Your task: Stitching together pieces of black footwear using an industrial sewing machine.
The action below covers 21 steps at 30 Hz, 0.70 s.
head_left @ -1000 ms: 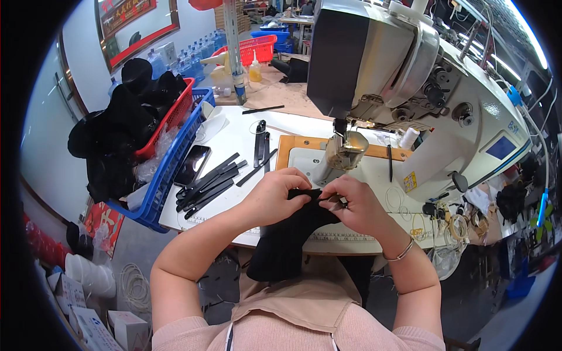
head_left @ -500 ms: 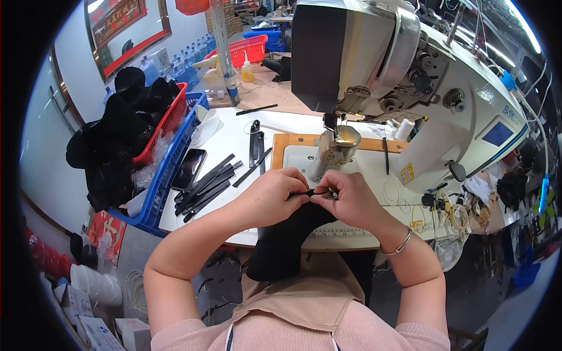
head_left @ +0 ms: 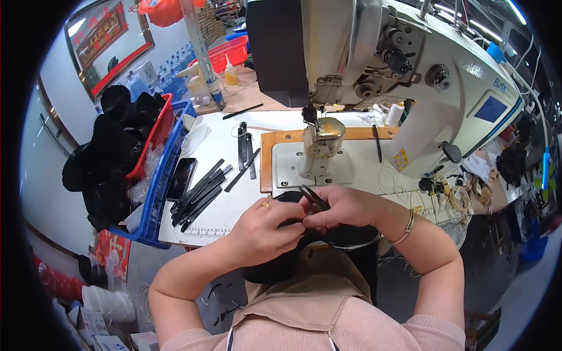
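Close to the table's front edge, my left hand (head_left: 264, 231) is closed on a black shoe-upper-like piece (head_left: 269, 272), which hangs over my lap. A curved, shiny edge of it shows below my right hand (head_left: 345, 206). Dark thread snips (head_left: 315, 199) are gripped in that hand, their points jutting up past the fingers toward the sewing machine. Both hands meet at the piece, and the spot between the fingertips is partly hidden.
Just ahead stands a post-bed sewing machine (head_left: 323, 146) with a wooden-edged plate (head_left: 266, 167). Black strips (head_left: 202, 199) and a phone (head_left: 182, 177) lie on the white table. At the left, a blue basket (head_left: 153, 219) and a red basket (head_left: 167, 117) hold black pieces.
My hands have come lower and nearer to me. The snips now project from my right hand, and the black piece has turned, showing its curved edge. The view has shifted slightly.
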Each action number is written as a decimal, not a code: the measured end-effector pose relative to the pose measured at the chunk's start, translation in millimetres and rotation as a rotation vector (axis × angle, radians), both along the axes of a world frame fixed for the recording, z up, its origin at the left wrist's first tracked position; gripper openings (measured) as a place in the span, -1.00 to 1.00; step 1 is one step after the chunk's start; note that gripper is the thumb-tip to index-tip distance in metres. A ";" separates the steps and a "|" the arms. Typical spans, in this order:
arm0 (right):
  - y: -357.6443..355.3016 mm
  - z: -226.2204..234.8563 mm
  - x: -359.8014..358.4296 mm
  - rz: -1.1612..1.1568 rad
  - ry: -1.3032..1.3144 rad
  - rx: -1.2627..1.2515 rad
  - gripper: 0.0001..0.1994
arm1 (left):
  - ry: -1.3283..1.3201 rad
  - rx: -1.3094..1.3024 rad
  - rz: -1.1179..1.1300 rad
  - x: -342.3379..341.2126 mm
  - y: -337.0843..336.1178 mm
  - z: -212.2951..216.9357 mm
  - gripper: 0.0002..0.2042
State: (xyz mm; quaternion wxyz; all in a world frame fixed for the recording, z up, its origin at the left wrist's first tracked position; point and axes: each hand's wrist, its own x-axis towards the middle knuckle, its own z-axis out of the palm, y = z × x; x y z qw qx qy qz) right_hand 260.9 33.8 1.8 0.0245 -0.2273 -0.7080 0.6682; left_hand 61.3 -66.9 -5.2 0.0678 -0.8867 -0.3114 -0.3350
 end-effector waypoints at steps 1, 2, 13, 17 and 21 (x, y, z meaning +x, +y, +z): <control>-1.8 2.5 0.3 -0.011 0.014 -0.020 -0.68 | 0.016 0.105 0.010 0.2 -0.2 -5.5 -0.77; -2.4 2.9 0.2 -0.023 0.028 -0.041 -0.69 | 0.020 0.101 0.010 -0.4 -1.0 -8.8 -0.77; -14.0 -9.8 -4.6 -0.182 0.058 0.110 -0.71 | 0.145 0.278 -0.008 1.1 -7.2 -17.4 -0.84; -16.3 -16.2 -7.9 -0.264 0.062 0.123 -0.72 | 0.133 0.178 -0.047 0.1 -6.5 -12.0 -0.83; -14.2 -23.0 -5.4 -0.299 0.098 0.102 -0.72 | 0.090 -0.132 0.034 0.5 -5.1 -4.8 -0.82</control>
